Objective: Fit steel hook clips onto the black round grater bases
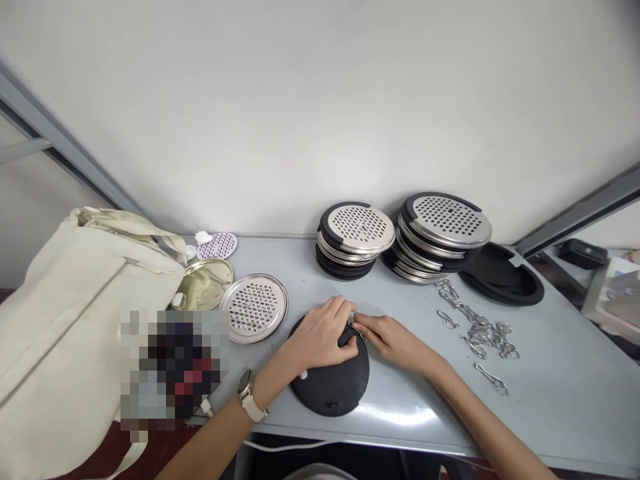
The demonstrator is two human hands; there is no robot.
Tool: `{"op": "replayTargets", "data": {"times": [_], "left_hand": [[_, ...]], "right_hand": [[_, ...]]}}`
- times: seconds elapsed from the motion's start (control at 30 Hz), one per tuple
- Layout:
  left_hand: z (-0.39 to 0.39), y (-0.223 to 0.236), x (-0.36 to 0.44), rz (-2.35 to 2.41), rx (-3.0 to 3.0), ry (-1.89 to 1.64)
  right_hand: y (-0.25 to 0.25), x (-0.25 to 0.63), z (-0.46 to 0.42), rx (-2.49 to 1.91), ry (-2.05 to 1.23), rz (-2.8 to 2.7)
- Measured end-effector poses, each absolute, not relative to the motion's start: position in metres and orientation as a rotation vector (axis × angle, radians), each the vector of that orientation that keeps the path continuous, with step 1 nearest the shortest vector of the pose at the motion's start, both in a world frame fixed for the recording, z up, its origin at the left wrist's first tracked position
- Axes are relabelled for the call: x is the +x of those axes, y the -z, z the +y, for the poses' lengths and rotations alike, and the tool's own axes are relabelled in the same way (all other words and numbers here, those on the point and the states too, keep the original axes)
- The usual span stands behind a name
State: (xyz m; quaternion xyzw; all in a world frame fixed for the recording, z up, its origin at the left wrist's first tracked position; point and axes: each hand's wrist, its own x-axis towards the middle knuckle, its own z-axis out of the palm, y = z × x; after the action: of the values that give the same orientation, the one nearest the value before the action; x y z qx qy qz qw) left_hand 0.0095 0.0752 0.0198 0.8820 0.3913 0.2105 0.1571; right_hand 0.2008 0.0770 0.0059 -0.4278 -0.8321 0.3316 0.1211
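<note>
A black round disc lies near the front edge of the table, with a small slot near its lower rim. My left hand is closed on the disc's far part, its thumb and fingers pinching a black strap or tab there. From the right, my right hand meets it with closed fingertips on a shiny metal wire clip at the disc's far right edge. The fingers partly cover this clip. Loose metal wire clips are scattered on the table to the right of my right hand.
Two stacks of perforated metal discs with black rims, a smaller stack and a larger stack, stand by the wall. A black dish lies beside them. Leftward are a grater disc, a gold lid and a cream bag.
</note>
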Motion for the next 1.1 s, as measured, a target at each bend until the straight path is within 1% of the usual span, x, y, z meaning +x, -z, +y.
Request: {"op": "replayTargets", "data": {"times": [0.1, 0.2, 0.53, 0.73, 1.1], "left_hand": [[0.076, -0.020, 0.008, 0.967, 2.527, -0.694], [0.076, -0.017, 0.008, 0.899, 2.531, -0.685], [0.074, -0.015, 0.007, 0.906, 2.481, -0.676], [0.075, -0.017, 0.008, 0.904, 2.529, -0.666], [0.075, -0.018, 0.006, 0.894, 2.450, -0.609]], "right_hand": [[-0.007, 0.201, 0.077, -1.230, -1.006, -2.407], [-0.008, 0.201, 0.077, -1.189, -1.061, -2.377], [-0.013, 0.201, 0.078, -1.208, -1.129, -2.319], [-0.015, 0.205, 0.077, -1.188, -1.126, -2.347], [-0.017, 0.206, 0.076, -1.177, -1.123, -2.381]]}}
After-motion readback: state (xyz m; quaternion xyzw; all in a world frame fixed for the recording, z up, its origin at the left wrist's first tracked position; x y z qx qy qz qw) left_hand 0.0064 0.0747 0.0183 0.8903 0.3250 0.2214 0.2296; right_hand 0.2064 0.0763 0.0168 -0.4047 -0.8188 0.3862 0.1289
